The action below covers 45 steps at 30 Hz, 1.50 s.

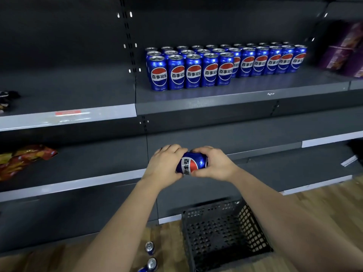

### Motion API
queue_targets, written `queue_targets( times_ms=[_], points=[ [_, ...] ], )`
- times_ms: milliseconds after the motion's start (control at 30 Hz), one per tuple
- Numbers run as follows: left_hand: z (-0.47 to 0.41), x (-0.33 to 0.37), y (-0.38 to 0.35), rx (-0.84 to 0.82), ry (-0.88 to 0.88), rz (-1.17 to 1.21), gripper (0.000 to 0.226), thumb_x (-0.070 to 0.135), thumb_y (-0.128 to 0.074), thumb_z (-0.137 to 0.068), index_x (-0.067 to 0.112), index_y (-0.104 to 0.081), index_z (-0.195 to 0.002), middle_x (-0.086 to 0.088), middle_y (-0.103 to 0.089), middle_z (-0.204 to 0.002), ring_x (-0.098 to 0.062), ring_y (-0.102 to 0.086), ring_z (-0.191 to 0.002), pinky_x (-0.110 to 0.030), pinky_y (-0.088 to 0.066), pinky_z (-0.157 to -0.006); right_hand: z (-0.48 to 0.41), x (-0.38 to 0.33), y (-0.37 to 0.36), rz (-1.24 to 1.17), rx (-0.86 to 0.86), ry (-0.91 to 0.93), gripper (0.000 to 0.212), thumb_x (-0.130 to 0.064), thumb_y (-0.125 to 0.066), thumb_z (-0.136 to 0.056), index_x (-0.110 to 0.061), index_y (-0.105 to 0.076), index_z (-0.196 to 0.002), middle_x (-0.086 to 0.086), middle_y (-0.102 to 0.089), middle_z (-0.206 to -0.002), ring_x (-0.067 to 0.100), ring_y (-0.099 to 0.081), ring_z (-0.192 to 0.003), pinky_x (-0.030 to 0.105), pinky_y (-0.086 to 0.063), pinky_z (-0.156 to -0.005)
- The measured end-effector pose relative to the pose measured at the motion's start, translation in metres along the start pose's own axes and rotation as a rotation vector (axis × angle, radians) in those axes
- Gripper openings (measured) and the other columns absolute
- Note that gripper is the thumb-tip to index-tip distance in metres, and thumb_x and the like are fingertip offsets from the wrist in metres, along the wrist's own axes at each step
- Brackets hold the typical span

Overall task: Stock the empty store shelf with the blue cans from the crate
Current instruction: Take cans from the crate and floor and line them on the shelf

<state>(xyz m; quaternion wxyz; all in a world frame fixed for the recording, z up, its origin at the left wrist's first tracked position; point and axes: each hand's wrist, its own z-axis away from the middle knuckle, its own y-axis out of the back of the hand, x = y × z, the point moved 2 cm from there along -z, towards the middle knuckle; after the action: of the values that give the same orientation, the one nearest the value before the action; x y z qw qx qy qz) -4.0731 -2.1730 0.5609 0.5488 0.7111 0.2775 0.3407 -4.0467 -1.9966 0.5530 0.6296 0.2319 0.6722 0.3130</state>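
I hold one blue can (192, 162) on its side in front of the lower shelves, with my left hand (164, 165) gripping one end and my right hand (215, 163) gripping the other. Several blue cans (216, 64) stand upright in rows on the dark upper shelf (225, 96). A black mesh crate (224, 232) sits on the wooden floor below my arms; its inside looks bare. Two more blue cans (150, 256) stand on the floor left of the crate, between my forearms.
Orange snack bags (21, 160) lie at the left of the middle shelf. Purple boxes (345, 50) fill the upper shelf's right end. A dark packet (6, 99) sits at the far left of the upper shelf. A slotted upright (129, 44) divides the shelf bays.
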Motion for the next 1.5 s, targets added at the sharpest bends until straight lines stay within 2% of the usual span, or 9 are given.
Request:
queue_targets(
  times_ms=[100, 267, 500, 767, 933, 1033, 1133, 1233, 1500],
  points=[
    [-0.002, 0.002, 0.003, 0.016, 0.017, 0.015, 0.068, 0.037, -0.072, -0.068, 0.028, -0.046, -0.129, 0.009, -0.049, -0.122, -0.014, -0.044, -0.116, -0.034, -0.048, -0.087, 0.001, -0.001, 0.005, -0.088, 0.005, -0.02, 0.066, -0.019, -0.087, -0.063, -0.022, -0.061, -0.124, -0.005, -0.062, -0.111, 0.009, -0.062, -0.098, 0.021, -0.051, -0.087],
    [-0.005, 0.002, 0.008, 0.178, 0.129, 0.157, 0.061, 0.051, -0.07, -0.061, 0.025, -0.054, -0.115, 0.009, -0.057, -0.106, -0.015, -0.057, -0.095, -0.025, -0.044, -0.073, 0.002, -0.009, 0.015, -0.56, 0.136, -0.042, 0.087, 0.005, -0.082, -0.068, -0.026, -0.044, -0.14, 0.003, -0.06, -0.117, 0.005, -0.064, -0.095, 0.016, -0.049, -0.081],
    [-0.024, 0.018, 0.021, 0.327, 0.304, 0.44, 0.051, 0.057, -0.074, -0.053, 0.021, -0.053, -0.083, 0.008, -0.056, -0.08, -0.014, -0.056, -0.071, -0.028, -0.043, -0.059, -0.01, -0.016, 0.02, -0.799, 0.267, -0.093, 0.086, -0.031, -0.088, -0.052, -0.022, -0.046, -0.127, 0.008, -0.062, -0.125, 0.026, -0.062, -0.114, 0.042, -0.053, -0.093],
    [-0.051, 0.042, 0.011, 0.358, 0.343, 0.499, 0.049, 0.051, -0.075, -0.053, 0.019, -0.051, -0.082, 0.008, -0.053, -0.079, -0.016, -0.051, -0.066, -0.027, -0.034, -0.056, -0.019, -0.009, 0.038, -0.79, 0.307, -0.159, 0.068, -0.004, -0.084, -0.068, -0.018, -0.048, -0.125, 0.006, -0.069, -0.103, 0.014, -0.069, -0.083, 0.025, -0.052, -0.056],
    [-0.081, 0.052, 0.008, 0.361, 0.265, 0.472, 0.053, 0.052, -0.076, -0.056, 0.018, -0.052, -0.089, 0.007, -0.055, -0.089, -0.02, -0.058, -0.079, -0.031, -0.042, -0.061, -0.034, 0.014, 0.063, -0.771, 0.384, -0.133, 0.071, 0.0, -0.084, -0.067, -0.021, -0.05, -0.126, 0.004, -0.069, -0.109, 0.01, -0.068, -0.091, 0.024, -0.055, -0.071],
    [-0.111, 0.059, 0.014, 0.318, 0.144, 0.4, 0.066, 0.057, -0.076, -0.058, 0.019, -0.054, -0.107, 0.005, -0.056, -0.103, -0.017, -0.057, -0.094, -0.033, -0.047, -0.074, -0.048, 0.028, 0.092, -0.798, 0.434, -0.133, 0.075, -0.008, -0.086, -0.056, -0.015, -0.048, -0.12, 0.004, -0.067, -0.109, 0.009, -0.068, -0.092, 0.023, -0.054, -0.074],
    [-0.142, 0.073, 0.02, 0.254, 0.06, 0.224, 0.078, 0.065, -0.068, -0.066, 0.021, -0.046, -0.127, 0.004, -0.053, -0.122, -0.019, -0.053, -0.111, -0.036, -0.043, -0.09, -0.063, 0.041, 0.133, -0.758, 0.438, -0.107, 0.069, 0.002, -0.086, -0.061, -0.009, -0.048, -0.117, 0.005, -0.066, -0.109, 0.008, -0.067, -0.089, 0.019, -0.052, -0.073],
    [-0.171, 0.087, 0.025, 0.245, 0.068, 0.159, 0.078, 0.063, -0.061, -0.076, 0.021, -0.038, -0.138, 0.002, -0.046, -0.137, -0.02, -0.046, -0.123, -0.039, -0.036, -0.099, -0.078, 0.055, 0.175, -0.678, 0.418, -0.054, 0.064, 0.004, -0.083, -0.066, -0.01, -0.048, -0.118, 0.003, -0.066, -0.109, 0.008, -0.066, -0.091, 0.021, -0.053, -0.075],
    [-0.21, 0.105, 0.033, 0.246, 0.18, -0.123, 0.062, 0.054, -0.047, -0.091, 0.025, -0.033, -0.143, 0.004, -0.04, -0.142, -0.017, -0.037, -0.13, -0.036, -0.025, -0.107, -0.131, 0.088, 0.273, -0.535, 0.423, 0.047, 0.075, -0.014, -0.089, -0.059, -0.021, -0.051, -0.123, -0.003, -0.067, -0.114, 0.013, -0.065, -0.104, 0.034, -0.054, -0.091]
  ],
)
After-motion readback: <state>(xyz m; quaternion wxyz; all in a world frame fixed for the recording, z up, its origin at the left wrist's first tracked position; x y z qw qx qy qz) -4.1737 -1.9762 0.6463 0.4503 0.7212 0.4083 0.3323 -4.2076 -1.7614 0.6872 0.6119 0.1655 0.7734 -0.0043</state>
